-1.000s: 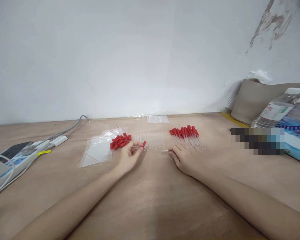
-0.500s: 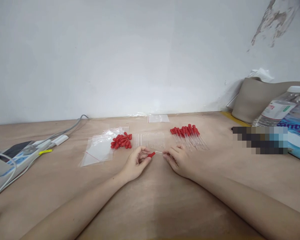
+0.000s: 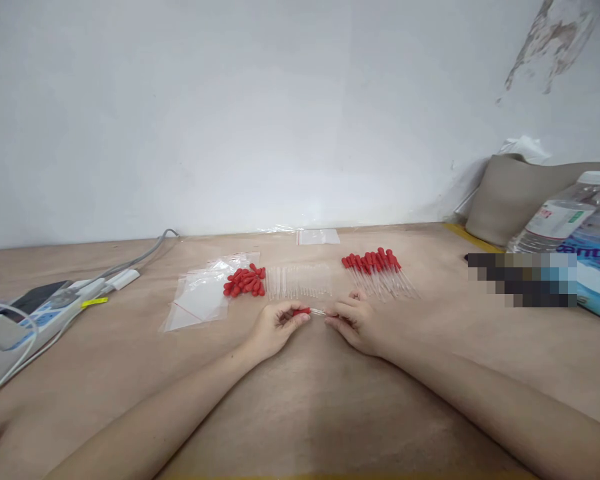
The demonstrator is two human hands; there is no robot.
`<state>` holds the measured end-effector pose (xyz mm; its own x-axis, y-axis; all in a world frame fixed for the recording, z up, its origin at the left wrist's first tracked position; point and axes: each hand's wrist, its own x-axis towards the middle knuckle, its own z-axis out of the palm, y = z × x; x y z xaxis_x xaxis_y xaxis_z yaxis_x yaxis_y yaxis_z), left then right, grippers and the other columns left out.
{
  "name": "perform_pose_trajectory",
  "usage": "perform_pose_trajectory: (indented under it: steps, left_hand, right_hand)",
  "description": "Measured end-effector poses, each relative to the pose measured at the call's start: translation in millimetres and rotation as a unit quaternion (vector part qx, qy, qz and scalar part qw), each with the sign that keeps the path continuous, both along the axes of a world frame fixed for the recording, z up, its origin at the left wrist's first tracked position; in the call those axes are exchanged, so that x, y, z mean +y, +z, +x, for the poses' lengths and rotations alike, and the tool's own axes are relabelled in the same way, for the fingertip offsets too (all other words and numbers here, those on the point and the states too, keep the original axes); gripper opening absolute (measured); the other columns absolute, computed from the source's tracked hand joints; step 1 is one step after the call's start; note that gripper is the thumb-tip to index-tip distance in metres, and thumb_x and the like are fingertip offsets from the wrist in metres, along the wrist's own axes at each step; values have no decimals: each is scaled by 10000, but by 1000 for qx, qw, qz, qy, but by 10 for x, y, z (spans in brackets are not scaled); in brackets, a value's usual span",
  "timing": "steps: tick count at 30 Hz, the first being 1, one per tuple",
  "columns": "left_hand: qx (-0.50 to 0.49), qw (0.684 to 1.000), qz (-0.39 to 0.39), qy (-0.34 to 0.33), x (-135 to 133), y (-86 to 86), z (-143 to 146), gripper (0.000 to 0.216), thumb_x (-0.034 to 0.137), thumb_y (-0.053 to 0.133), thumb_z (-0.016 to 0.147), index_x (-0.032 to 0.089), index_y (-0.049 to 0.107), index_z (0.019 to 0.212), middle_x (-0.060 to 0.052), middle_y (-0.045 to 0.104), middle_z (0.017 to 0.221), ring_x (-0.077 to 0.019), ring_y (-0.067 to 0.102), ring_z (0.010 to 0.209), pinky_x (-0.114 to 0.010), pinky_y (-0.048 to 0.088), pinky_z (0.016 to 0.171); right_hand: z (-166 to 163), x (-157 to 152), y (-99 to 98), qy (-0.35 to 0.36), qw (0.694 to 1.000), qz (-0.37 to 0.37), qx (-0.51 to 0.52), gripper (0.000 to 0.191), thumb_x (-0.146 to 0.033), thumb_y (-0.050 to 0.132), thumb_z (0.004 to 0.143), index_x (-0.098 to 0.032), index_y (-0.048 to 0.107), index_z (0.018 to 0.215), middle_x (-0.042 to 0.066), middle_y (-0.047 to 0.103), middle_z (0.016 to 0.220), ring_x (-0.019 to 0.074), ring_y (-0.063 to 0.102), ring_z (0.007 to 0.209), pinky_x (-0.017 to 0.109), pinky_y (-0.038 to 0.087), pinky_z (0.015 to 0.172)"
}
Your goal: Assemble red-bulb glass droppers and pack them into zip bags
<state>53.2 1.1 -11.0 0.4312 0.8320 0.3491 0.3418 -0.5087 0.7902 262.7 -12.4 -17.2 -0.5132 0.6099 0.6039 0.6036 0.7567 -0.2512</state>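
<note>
A pale wall (image 3: pixel 230 100) is filling the far half of the view, and a bare wooden table (image 3: pixel 330 413) is running from it to the near edge. At the far right a tan bag (image 3: pixel 515 193) is leaning against the wall, with a water bottle (image 3: pixel 555 223) lying just in front of it. At the left edge a white power strip (image 3: pixel 40 310) is sitting with a grey cable (image 3: pixel 145 250) trailing toward the wall. Left of centre, clear plastic bags (image 3: pixel 200 297) are lying flat. To the right of centre a bunch of finished droppers (image 3: pixel 377 270) is lying with the red ends pointing far-left. Between the bunch and the bags a row of clear tubes (image 3: pixel 300 281) is lying side by side, with a heap of red bulbs (image 3: pixel 244 280) just to its left.

Just near of the tubes, the left hand (image 3: pixel 273 330) is pinching a single red bulb (image 3: pixel 301 311) between thumb and fingertips. The right hand (image 3: pixel 357 323) is pinching a clear tube (image 3: pixel 319 312) in the same way, fingers curled. Bulb and tube are meeting end to end between the two hands, low over the table.
</note>
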Motion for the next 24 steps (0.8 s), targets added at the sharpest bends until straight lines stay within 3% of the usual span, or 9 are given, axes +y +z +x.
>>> perform_pose_trajectory:
  steps: [8, 17, 24]
  left_hand:
    - [55, 993, 91, -60, -49, 71, -14, 127, 228, 520, 824, 157, 623, 847, -31, 642, 801, -131, 579, 739, -237, 448, 685]
    - [122, 983, 128, -40, -79, 43, -18, 179, 271, 494, 842, 160, 623, 897, -33, 635, 778, -119, 559, 673, -223, 433, 616]
    - [133, 974, 178, -53, -98, 45, 0, 179, 276, 480, 848, 152, 609, 864, -38, 621, 755, -120, 550, 661, -225, 427, 611]
  right_hand:
    - [71, -2, 85, 35, 999, -19, -26, 181, -229, 450, 857, -191, 623, 821, 12, 639, 745, 95, 530, 623, 308, 269, 736]
    - [53, -42, 101, -15, 997, 37, -68, 235, -235, 427, 856, -201, 659, 838, 23, 627, 698, 97, 447, 566, 299, 232, 686]
    - [-45, -111, 125, -36, 996, -29, -79, 294, -258, 383, 873, -168, 629, 738, 24, 627, 652, 98, 438, 554, 301, 210, 682]
